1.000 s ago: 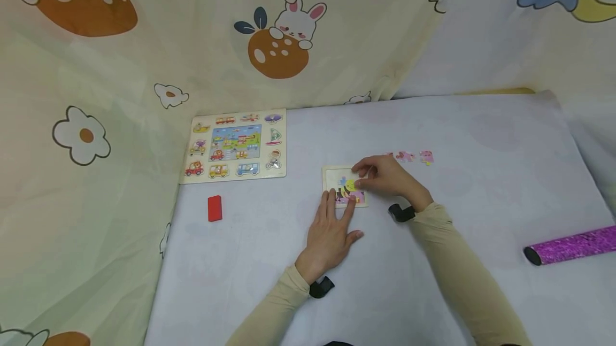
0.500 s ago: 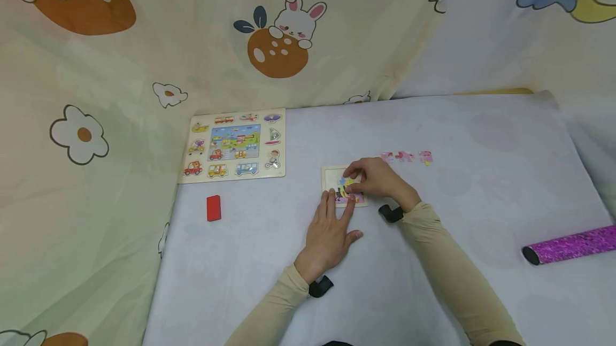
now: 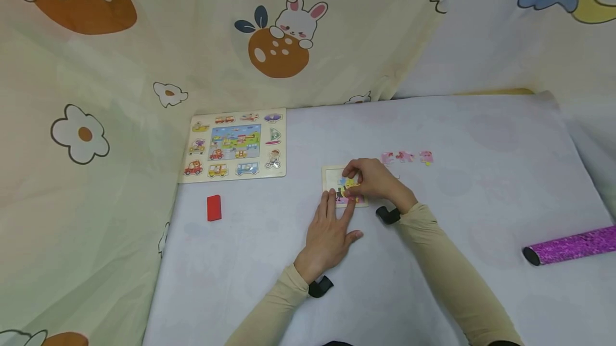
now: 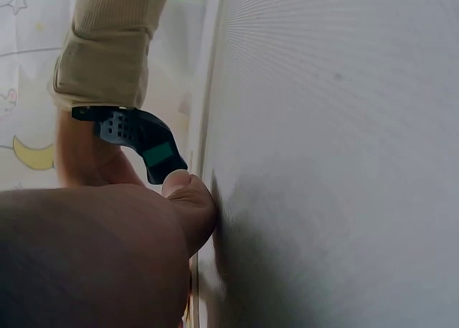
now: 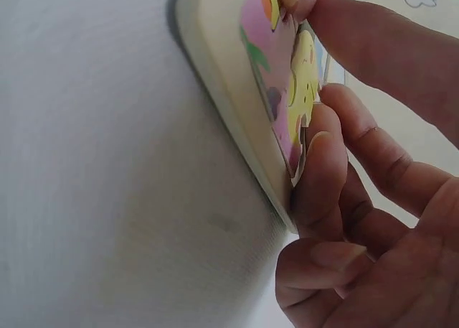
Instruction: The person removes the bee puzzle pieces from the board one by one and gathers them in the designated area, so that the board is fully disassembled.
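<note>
A small square jigsaw puzzle [image 3: 331,175] in a pale tray lies mid-table, partly filled with pink, yellow and blue pieces. My left hand [image 3: 328,236] lies flat in front, its straight fingertips resting on the tray's near edge and lower pieces. From the right, my right hand [image 3: 380,179] reaches over the tray, thumb and fingers curled at a yellow puzzle piece [image 5: 304,73]. In the right wrist view that piece stands slightly raised among the others, pinched by the fingers. Part of the picture is hidden under both hands.
Loose pink puzzle pieces [image 3: 404,156] lie behind my right hand. A larger vehicle puzzle board [image 3: 273,168] stands at the back left, with a red block [image 3: 214,208] in front of it. A glittery purple tube [image 3: 572,246] lies at the right edge.
My right hand has moved a little left over the puzzle and then nearly stopped, uncovering a loose pink piece behind it. The left hand has stayed in place.
</note>
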A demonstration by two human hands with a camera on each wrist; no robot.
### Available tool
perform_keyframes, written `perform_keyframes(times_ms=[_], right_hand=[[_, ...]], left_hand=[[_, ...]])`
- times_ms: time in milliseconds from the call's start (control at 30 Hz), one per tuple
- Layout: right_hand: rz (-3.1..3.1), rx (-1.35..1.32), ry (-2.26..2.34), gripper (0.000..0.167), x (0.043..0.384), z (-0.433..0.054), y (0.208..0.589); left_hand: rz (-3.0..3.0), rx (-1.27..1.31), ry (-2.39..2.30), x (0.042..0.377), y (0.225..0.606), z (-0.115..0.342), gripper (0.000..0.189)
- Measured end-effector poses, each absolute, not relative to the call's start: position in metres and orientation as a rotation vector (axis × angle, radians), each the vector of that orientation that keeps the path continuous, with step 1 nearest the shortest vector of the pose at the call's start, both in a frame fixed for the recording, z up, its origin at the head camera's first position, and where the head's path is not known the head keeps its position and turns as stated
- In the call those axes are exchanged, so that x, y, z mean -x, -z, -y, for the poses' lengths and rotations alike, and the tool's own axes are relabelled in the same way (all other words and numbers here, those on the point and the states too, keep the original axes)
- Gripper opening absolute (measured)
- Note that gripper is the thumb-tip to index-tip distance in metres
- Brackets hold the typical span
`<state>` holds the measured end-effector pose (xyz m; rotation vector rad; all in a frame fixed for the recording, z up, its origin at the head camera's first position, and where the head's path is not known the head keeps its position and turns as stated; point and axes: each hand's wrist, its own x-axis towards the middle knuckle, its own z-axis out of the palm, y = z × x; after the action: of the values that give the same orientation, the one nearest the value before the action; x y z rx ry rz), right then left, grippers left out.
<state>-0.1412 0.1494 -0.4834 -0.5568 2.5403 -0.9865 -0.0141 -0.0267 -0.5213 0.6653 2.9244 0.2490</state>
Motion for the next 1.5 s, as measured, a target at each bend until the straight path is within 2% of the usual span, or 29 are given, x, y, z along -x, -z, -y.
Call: perform_keyframes(times_ms=[900,1500], right_hand=[[-2.538,0.528,1.048,0.044,0.1378,-0.1476,0.4879],[-2.528,0.642,1.14,0.042,0.1366,-0.148,0.4914]], left_hand=[[-2.922,-0.664,-0.25,0.0137,0.5212,0.0279,0.076],[-2.904,-0.661,-0.278,0.0137,0.5208,0.0289,0.076]])
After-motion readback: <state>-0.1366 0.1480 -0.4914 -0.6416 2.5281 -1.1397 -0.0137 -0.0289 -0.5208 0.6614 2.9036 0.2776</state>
